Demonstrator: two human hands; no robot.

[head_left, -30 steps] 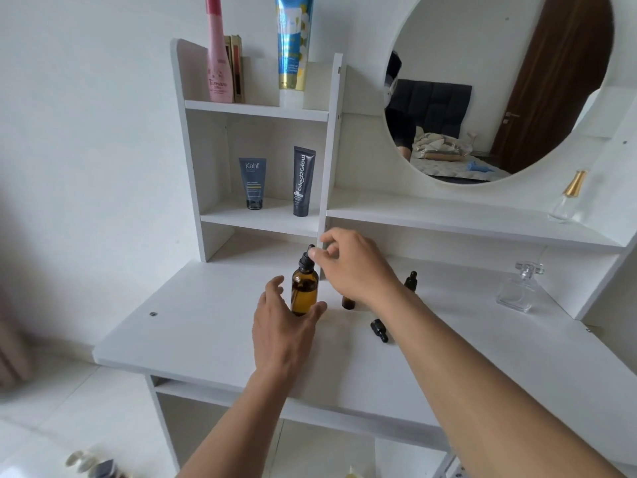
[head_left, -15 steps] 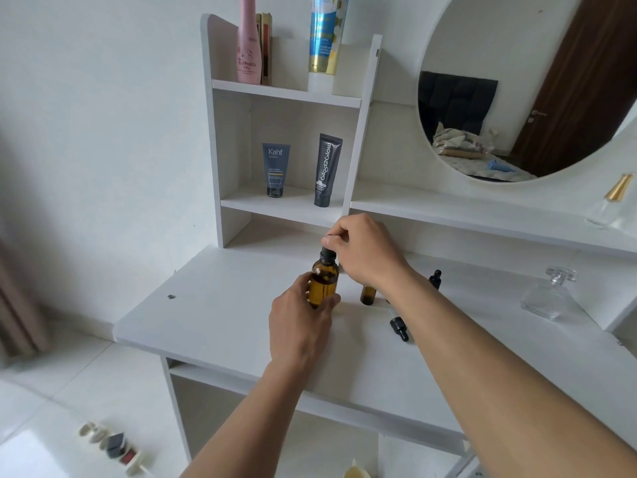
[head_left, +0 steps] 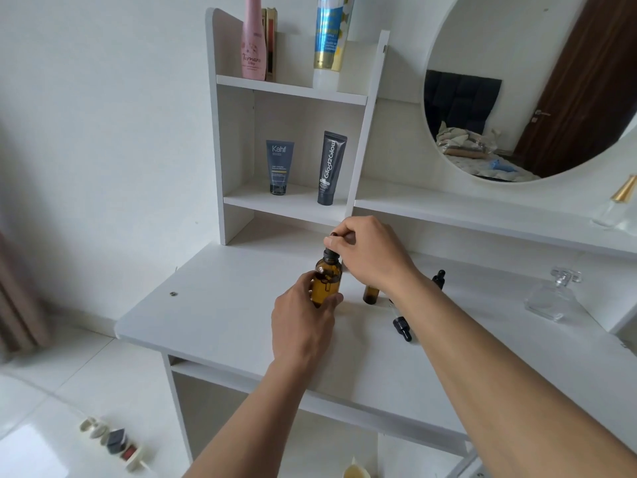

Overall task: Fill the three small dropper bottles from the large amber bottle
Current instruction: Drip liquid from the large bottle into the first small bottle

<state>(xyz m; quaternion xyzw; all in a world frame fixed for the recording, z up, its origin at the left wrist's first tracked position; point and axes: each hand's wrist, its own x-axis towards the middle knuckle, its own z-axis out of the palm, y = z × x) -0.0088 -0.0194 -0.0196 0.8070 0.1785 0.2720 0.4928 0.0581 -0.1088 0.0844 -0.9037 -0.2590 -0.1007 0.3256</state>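
Left hand [head_left: 303,327] fingers wrap the large amber bottle [head_left: 327,278]; right hand [head_left: 374,258] fingers pinch its cap [head_left: 331,254].

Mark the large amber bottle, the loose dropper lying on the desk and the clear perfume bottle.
large amber bottle [head_left: 327,279]: head view, glass body below the neck.
loose dropper [head_left: 402,328]: head view, black cap.
clear perfume bottle [head_left: 555,300]: head view, glass body.
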